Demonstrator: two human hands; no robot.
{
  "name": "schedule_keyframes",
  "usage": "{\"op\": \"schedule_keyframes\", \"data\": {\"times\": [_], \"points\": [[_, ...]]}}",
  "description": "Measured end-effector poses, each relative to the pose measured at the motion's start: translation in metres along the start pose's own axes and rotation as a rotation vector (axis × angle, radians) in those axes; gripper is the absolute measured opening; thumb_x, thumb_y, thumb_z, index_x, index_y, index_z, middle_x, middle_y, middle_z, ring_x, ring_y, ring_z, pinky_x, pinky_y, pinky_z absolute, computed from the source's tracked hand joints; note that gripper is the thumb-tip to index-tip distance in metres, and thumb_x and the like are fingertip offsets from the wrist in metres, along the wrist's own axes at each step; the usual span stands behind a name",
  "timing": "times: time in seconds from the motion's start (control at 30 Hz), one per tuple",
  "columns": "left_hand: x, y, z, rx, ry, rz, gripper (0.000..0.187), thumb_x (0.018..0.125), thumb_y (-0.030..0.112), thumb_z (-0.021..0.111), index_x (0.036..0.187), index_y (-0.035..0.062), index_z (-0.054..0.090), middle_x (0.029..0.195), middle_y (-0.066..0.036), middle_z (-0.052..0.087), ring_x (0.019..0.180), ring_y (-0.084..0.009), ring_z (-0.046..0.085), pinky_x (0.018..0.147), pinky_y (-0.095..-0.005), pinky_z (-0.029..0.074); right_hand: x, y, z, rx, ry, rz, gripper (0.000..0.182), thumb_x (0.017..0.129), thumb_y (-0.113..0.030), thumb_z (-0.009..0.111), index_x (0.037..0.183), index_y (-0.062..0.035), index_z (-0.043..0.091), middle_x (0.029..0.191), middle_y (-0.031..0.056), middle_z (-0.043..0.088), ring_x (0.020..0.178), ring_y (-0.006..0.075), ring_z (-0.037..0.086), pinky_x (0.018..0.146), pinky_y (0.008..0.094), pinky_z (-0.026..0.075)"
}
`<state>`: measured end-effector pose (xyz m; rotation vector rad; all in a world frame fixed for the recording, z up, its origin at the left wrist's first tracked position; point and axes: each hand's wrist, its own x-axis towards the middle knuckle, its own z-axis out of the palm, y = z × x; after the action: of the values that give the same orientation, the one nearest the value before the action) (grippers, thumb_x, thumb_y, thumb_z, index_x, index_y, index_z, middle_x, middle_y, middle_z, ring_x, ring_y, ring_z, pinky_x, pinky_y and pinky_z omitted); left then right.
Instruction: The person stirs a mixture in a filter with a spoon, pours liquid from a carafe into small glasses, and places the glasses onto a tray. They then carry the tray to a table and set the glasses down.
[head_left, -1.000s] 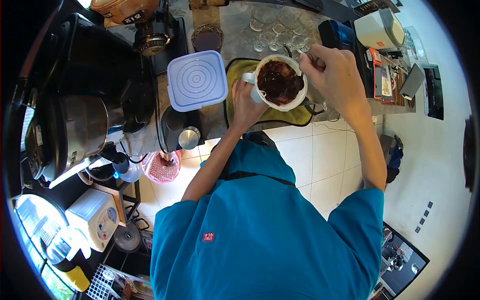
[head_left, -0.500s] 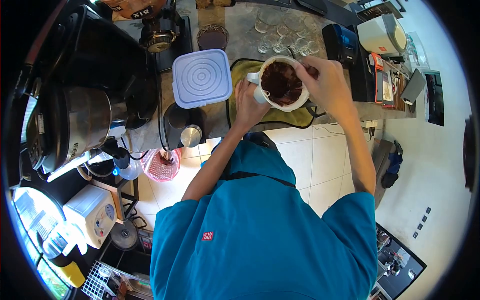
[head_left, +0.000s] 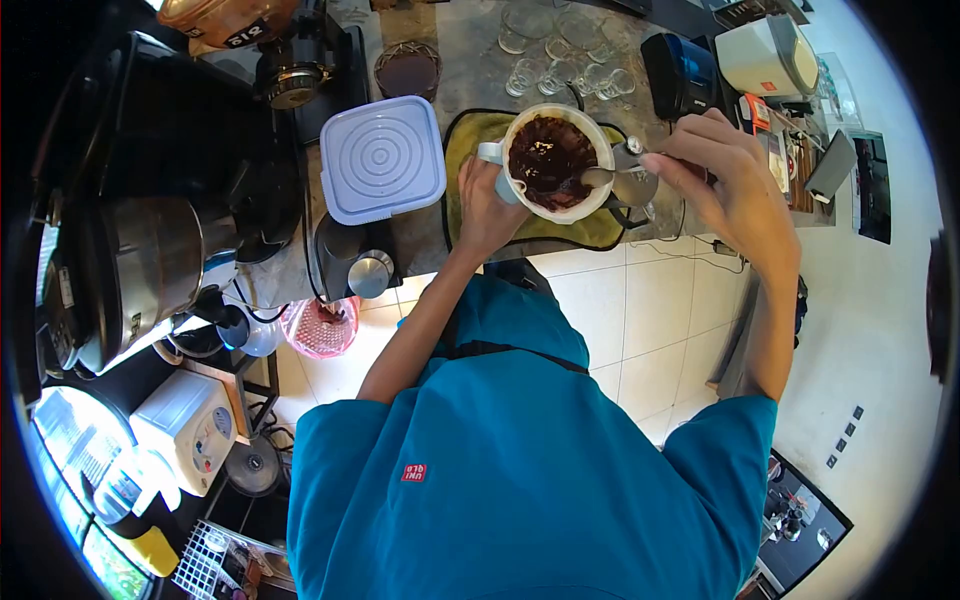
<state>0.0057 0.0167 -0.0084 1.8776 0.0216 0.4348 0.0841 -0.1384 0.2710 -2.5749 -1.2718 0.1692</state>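
A white coffee dripper (head_left: 490,152) with a side handle holds dark, wet coffee grounds (head_left: 548,160) inside a pale filter. My left hand (head_left: 483,212) grips it from the left, just below the handle, with the fingers partly hidden under it. A metal spoon (head_left: 598,177) dips into the grounds at the dripper's right side. My right hand (head_left: 735,180) pinches the spoon's handle end, out past the rim. Under the dripper lies a green cloth (head_left: 592,234) with a dark edge. A metal vessel (head_left: 638,188) with a dark handle stands partly hidden to the right.
Left of the cloth sits a lidded lilac container (head_left: 380,160), with a steel canister (head_left: 370,274) near the counter edge. Several clear glasses (head_left: 560,75) stand behind. A blue-black device (head_left: 680,75) is at the right. Below the counter is a pink basket (head_left: 320,330).
My right hand has pulled back to the right from over the dripper, bringing the spoon into view. The grounds look wetter and shinier. My left hand keeps its hold.
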Motion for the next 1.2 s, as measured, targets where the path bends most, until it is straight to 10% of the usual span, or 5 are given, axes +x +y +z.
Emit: {"op": "schedule_keyframes", "data": {"times": [1.2], "points": [[0.0,0.017,-0.021,-0.07,-0.199,-0.308,0.078,0.065,0.014,0.084,0.132,0.0025,0.045,0.129,-0.011,0.052,0.117,-0.0207,0.051,0.101,-0.0358,0.042,0.03,0.062,0.027,0.302,-0.107,-0.483,0.018,0.072,-0.013,0.077,0.075,0.0011,0.065,0.067,0.0082,0.053,0.068,0.0244,0.051,0.067,0.037,0.04]]}}
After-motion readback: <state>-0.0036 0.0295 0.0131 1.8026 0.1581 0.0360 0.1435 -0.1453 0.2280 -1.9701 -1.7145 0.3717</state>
